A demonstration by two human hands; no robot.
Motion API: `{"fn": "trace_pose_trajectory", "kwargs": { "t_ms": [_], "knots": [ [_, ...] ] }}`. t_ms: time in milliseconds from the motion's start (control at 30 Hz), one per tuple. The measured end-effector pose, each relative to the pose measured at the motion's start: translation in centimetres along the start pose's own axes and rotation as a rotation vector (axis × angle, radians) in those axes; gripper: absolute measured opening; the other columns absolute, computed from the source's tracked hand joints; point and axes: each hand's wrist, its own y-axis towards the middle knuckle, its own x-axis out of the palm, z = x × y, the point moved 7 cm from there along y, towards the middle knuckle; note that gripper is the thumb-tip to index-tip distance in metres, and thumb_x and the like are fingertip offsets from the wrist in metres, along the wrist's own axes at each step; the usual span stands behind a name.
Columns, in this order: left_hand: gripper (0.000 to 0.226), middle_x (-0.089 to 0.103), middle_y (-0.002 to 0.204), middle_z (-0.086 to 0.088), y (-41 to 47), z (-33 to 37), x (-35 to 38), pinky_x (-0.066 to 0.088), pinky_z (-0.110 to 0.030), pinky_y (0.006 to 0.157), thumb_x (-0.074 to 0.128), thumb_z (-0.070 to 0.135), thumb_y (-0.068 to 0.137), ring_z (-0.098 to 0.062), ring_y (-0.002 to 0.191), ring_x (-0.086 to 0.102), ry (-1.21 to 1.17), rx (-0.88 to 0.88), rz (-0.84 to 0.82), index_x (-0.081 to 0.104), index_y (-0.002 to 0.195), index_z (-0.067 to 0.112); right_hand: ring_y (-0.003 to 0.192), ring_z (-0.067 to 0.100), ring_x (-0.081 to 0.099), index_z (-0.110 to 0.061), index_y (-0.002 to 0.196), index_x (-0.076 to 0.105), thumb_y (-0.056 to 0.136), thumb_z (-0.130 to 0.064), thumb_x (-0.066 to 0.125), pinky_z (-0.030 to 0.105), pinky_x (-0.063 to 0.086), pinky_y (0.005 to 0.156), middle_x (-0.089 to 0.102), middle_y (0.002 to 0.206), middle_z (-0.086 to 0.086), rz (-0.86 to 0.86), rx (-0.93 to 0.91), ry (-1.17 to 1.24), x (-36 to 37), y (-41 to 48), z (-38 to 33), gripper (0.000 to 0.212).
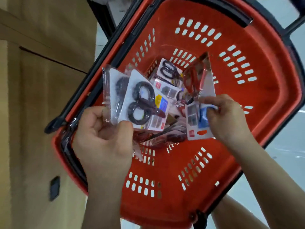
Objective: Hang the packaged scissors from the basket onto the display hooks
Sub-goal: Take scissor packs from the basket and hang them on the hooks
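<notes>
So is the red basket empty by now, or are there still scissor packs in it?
Not empty. Several scissor packs still lie at the bottom of the red basket, below the packs held in the left hand and right hand.

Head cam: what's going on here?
A person is picking packaged scissors out of a red basket. The left hand holds two black-handled packs fanned together; the right hand pinches a red-handled pack by its lower end. More packs lie on the basket floor. No display hooks are in view, so nothing is being hung yet.
</notes>
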Motion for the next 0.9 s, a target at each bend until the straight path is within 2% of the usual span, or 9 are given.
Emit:
{"fn": "trace_pose_trajectory", "kwargs": {
  "t_ms": [100,167,233,300,433,533,633,767,900],
  "knots": [
    [0.019,0.068,0.068,0.017,0.0,0.3,-1.4,0.048,-0.013,0.051,0.059,0.016,0.068,-0.003,0.056,0.063,0.008,-0.037,-0.053,0.060,0.074,0.034,0.087,0.007,0.049,-0.015,0.124,0.068,0.095,-0.001,0.048,0.020,0.040,0.071,0.050,0.101,-0.002,-0.067,-0.184,-0.052,0.1,-0.5,-2.0,0.038],
    [0.024,0.069,0.067,0.015,0.1,0.3,-1.8,0.051,-0.015,0.051,0.058,0.020,0.068,-0.006,0.056,0.064,-0.008,-0.089,-0.104,0.064,0.071,0.043,0.092,0.000,0.047,-0.021,0.130,0.063,0.096,-0.035,0.053,0.018,0.042,0.081,0.048,0.105,-0.007,-0.210,-0.218,0.021,0.3,-1.1,-3.6,0.038],
    [0.024,0.068,0.061,0.010,0.1,0.3,-2.0,0.051,-0.020,0.048,0.057,0.020,0.069,-0.008,0.051,0.062,-0.058,-0.136,-0.138,0.066,0.069,0.042,0.107,-0.005,0.047,-0.027,0.136,0.057,0.078,-0.073,0.053,0.012,0.039,0.091,0.045,0.111,-0.012,-0.373,-0.247,0.098,0.4,-2.0,-5.0,0.074],
    [0.020,0.067,0.059,0.004,0.2,0.3,-1.7,0.052,-0.027,0.048,0.057,0.020,0.068,-0.014,0.051,0.063,-0.099,-0.179,-0.215,0.069,0.070,0.036,0.116,-0.004,0.043,-0.041,0.137,0.051,0.062,-0.085,0.058,0.009,0.034,0.096,0.041,0.117,-0.017,-0.517,-0.289,0.054,0.6,-3.1,-6.3,0.087],
    [0.020,0.068,0.065,-0.005,0.3,2.0,-1.2,0.054,-0.049,0.065,0.062,0.027,0.056,-0.029,0.066,0.066,-0.174,-0.145,-0.365,0.073,0.072,0.032,0.125,0.007,0.037,-0.062,0.112,0.048,0.054,-0.073,0.079,0.019,0.032,0.105,0.038,0.126,-0.010,-0.705,-0.295,-0.023,1.1,-4.9,-7.9,0.066],
    [0.022,0.066,0.063,0.004,0.2,3.5,-1.2,0.050,-0.036,0.064,0.057,0.031,0.054,-0.019,0.066,0.062,-0.343,-0.137,-0.379,0.075,0.067,0.029,0.127,0.002,0.044,-0.042,0.115,0.067,0.056,-0.063,0.082,0.026,0.035,0.112,0.046,0.133,-0.010,-0.795,-0.252,0.098,0.6,-6.2,-9.2,0.064],
    [0.024,0.073,0.080,-0.011,0.0,4.5,-1.8,0.054,-0.049,0.078,0.059,0.029,0.062,-0.037,0.082,0.068,-0.446,-0.239,-0.300,0.075,0.076,0.017,0.125,0.013,0.056,-0.018,0.112,0.075,0.071,-0.039,0.085,0.033,0.042,0.109,0.061,0.131,0.000,-0.754,-0.185,0.348,-0.9,-8.1,-10.7,0.047],
    [0.016,0.073,0.088,0.019,-2.1,8.3,-4.7,0.052,-0.018,0.079,0.056,0.034,0.098,0.006,0.085,0.065,-0.203,-0.218,-0.236,0.071,0.096,0.027,0.102,0.041,0.068,0.019,0.108,0.058,0.070,-0.024,0.087,0.059,0.051,0.091,0.065,0.113,0.029,-0.618,0.101,0.628,-4.4,-11.2,-12.0,0.064],
    [0.036,0.069,0.109,0.021,-6.8,12.8,-7.1,0.056,-0.020,0.079,0.063,0.050,0.085,0.000,0.101,0.067,-0.278,-0.228,-0.415,0.059,0.118,0.036,0.076,0.042,0.070,0.007,0.092,0.070,0.072,-0.027,0.079,0.054,0.054,0.074,0.073,0.089,0.027,-0.444,0.098,0.699,-10.3,-14.1,-15.8,0.041]
  ]
}}
